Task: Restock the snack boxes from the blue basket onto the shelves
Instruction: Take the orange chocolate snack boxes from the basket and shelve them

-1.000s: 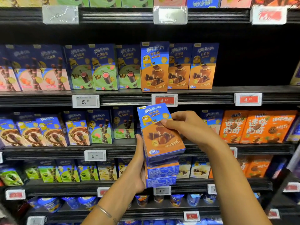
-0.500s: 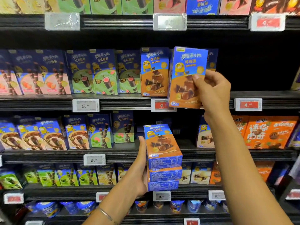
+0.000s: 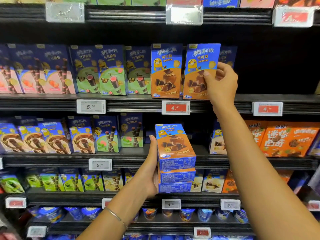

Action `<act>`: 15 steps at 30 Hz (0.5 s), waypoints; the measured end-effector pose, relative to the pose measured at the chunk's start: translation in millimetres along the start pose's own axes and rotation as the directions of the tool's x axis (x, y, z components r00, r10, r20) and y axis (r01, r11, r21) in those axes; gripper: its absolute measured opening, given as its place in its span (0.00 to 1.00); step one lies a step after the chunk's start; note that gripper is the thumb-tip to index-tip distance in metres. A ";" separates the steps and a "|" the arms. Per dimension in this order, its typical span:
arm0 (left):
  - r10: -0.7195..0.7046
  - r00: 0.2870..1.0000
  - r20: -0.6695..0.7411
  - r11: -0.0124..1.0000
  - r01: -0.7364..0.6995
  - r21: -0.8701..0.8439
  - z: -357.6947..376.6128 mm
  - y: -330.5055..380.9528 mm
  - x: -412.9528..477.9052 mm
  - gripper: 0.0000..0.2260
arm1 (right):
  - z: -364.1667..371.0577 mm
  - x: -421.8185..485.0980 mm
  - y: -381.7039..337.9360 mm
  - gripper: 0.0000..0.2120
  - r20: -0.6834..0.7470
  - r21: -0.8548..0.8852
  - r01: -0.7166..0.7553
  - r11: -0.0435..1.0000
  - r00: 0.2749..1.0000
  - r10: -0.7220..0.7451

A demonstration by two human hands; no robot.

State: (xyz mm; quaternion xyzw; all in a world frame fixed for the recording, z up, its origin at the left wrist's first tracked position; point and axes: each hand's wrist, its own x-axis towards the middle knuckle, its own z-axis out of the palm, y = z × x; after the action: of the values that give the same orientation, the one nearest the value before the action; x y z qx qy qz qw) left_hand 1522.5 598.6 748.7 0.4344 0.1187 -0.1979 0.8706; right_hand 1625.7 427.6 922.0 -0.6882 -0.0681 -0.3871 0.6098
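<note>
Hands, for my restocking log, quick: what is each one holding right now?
Left hand: holds a stack of three blue-and-orange snack boxes.
Right hand: pinches one matching snack box, upright.

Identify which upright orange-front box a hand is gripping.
The box on the right of the front pair: the right hand pinches its right edge with its fingers; the left neighbour stands untouched.

I log this as a shop aisle: black tiered shelves (image 3: 138,105) packed with front-facing snack boxes (image 3: 166,70), with price tags (image 3: 175,107) clipped along the rails.
</note>
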 end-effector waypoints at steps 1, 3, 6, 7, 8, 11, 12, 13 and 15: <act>0.002 1.000 -0.003 1.000 -0.002 0.000 0.0 0.5 0.4 0.41 | -0.3 0.2 0.8 0.19 0.019 -0.020 0.004 1.000 1.000 -0.003; 0.008 1.000 -0.006 1.000 -0.008 -0.001 0.0 1.2 1.3 0.41 | -0.4 -0.8 3.2 0.21 0.047 -0.060 0.025 0.998 0.999 -0.022; 0.011 1.000 -0.006 1.000 -0.011 -0.015 -0.9 1.4 2.5 0.40 | 1.7 -0.2 7.6 0.22 0.049 -0.119 0.045 0.992 0.998 -0.039; 0.010 1.000 -0.002 1.000 -0.010 -0.020 -1.3 1.6 2.6 0.39 | 3.0 0.4 8.2 0.22 0.053 -0.132 0.046 0.990 0.998 -0.039; 0.010 1.000 0.001 1.000 -0.010 -0.023 -1.6 1.5 2.8 0.39 | 4.4 1.2 8.8 0.22 0.060 -0.144 0.047 0.988 0.997 -0.039; 0.009 1.000 -0.002 1.000 -0.009 -0.020 -2.1 1.5 3.1 0.40 | 7.8 2.7 9.9 0.22 0.075 -0.169 0.056 0.984 0.996 -0.044; 0.008 1.000 -0.005 1.000 -0.008 -0.019 -2.2 1.6 3.1 0.40 | 8.5 1.9 10.4 0.22 0.075 -0.178 0.063 0.982 0.996 -0.050; 0.008 1.000 -0.005 1.000 -0.008 -0.020 -2.5 1.7 3.0 0.40 | 9.1 0.4 11.1 0.22 0.074 -0.189 0.074 0.979 0.995 -0.061; 0.010 1.000 -0.002 1.000 -0.010 -0.023 -2.5 1.4 3.2 0.40 | 9.5 -1.7 13.2 0.22 0.067 -0.201 0.097 0.975 0.994 -0.085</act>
State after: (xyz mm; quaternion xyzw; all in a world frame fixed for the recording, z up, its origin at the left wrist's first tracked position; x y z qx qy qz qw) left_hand 1526.0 600.6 747.0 0.4250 0.1196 -0.1919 0.8765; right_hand 1636.3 433.5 911.0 -0.7543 -0.0772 -0.3994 0.5154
